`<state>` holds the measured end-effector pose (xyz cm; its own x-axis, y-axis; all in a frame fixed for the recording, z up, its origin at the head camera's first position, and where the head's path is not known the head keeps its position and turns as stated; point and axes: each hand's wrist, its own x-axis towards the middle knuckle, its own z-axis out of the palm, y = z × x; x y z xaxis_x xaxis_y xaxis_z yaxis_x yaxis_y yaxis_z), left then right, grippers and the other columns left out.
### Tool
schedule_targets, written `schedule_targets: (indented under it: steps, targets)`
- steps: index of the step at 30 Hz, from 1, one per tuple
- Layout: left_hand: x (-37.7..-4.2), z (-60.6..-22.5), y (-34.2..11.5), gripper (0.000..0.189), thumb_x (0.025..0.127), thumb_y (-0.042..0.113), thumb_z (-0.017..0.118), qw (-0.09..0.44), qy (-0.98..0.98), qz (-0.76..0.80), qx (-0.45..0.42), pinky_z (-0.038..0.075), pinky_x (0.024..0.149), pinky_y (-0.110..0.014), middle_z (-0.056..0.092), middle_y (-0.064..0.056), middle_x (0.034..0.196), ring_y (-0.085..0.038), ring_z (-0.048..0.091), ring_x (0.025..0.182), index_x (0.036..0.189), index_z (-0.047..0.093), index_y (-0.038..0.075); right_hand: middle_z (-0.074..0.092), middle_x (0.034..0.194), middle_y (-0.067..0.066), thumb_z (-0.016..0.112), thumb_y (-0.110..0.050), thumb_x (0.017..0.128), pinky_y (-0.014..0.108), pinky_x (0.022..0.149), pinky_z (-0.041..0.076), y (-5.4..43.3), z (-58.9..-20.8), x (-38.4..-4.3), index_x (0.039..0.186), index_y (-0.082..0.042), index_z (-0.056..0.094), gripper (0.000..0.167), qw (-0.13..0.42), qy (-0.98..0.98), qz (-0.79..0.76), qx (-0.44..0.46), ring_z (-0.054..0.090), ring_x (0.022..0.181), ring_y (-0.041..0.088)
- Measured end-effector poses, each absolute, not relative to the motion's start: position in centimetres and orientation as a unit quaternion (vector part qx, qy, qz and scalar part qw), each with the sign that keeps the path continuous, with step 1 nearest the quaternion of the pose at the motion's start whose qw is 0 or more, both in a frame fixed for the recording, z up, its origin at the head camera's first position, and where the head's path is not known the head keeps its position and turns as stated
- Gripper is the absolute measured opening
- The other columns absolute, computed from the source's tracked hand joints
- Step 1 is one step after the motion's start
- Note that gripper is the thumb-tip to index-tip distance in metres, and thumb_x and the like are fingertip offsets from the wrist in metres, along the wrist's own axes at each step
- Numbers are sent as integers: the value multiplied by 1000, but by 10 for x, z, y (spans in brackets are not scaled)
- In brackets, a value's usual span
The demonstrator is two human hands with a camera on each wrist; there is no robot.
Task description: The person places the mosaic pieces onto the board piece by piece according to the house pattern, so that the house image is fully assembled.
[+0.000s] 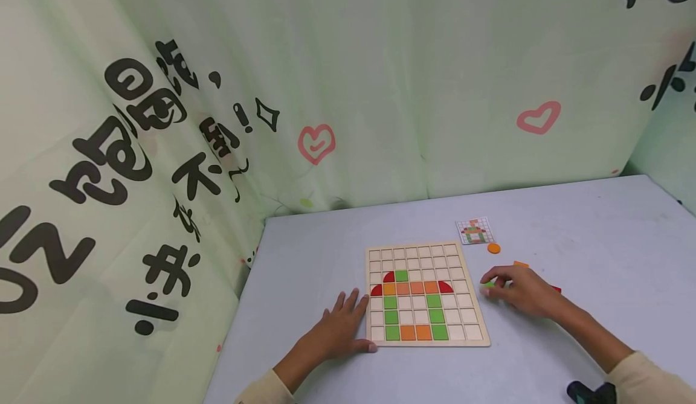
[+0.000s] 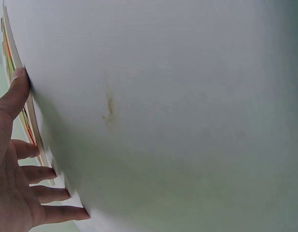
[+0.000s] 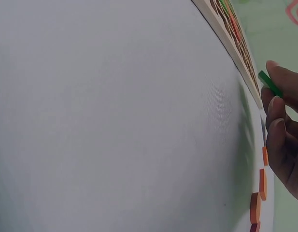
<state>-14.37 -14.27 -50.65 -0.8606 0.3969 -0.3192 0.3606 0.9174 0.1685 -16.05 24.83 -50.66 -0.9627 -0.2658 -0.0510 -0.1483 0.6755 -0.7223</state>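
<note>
A wooden grid board [image 1: 469, 265] lies on the table, with green, orange and red tiles set in several of its cells. My left hand [image 1: 339, 328] rests at the board's left edge, its fingers spread and its thumb at the near corner; in the left wrist view the thumb [image 2: 17, 94] touches the board's side. To the right of the board, my right hand [image 1: 519, 289] pinches a small green tile [image 3: 270, 84] between thumb and fingers, raised above the table. Part of that green tile [image 1: 489, 284] shows past the fingertips in the head view.
A pattern card [image 1: 475, 231] lies beyond the board's far right corner, beside a round orange piece [image 1: 493, 248]. Behind my right hand are an orange piece [image 1: 521, 264] and a red piece [image 1: 556, 288], partly hidden. A printed curtain [image 1: 370, 90] hangs along the table's far edge.
</note>
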Motion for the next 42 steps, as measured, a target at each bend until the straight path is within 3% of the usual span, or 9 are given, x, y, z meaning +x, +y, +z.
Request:
schedule_targets:
  steps: [11,25,29,36,42]
  targets:
    - [-146,-510,-144,100,79,66,72,176,963,47,199,42,104,-66,27,-9,166,-40,28,151,159,30,21,58,84,4,82,-21,83,23,52,44,239,-506,-166,113,-2,72,36,111,888,-434,-103,53,53,12]
    - [-145,-510,-144,100,80,66,72,177,963,46,200,42,104,-66,27,-9,166,-41,28,151,159,31,21,55,92,10,76,-13,88,22,53,45,227,-504,-177,123,3,66,40,163,847,-484,-146,56,58,13]
    - [-145,-509,-143,100,79,65,73,177,963,49,198,42,104,-66,28,-9,166,-41,28,150,158,31,20,56,89,7,76,-14,88,22,54,46,220,-504,-181,120,1,66,36,156,848,-482,-159,55,59,11]
    - [-145,-509,-143,100,79,65,73,177,963,44,198,42,104,-66,27,-9,166,-40,28,151,159,31,21,59,85,3,78,-15,86,23,59,49,203,-505,-193,112,-5,67,30,125,860,-467,-164,57,77,14]
    - [-145,-509,-143,100,79,65,73,178,963,44,197,42,104,-66,27,-8,166,-40,28,151,159,31,22,62,83,3,76,-14,86,25,59,48,186,-505,-205,111,-5,68,28,120,862,-467,-160,57,72,14]
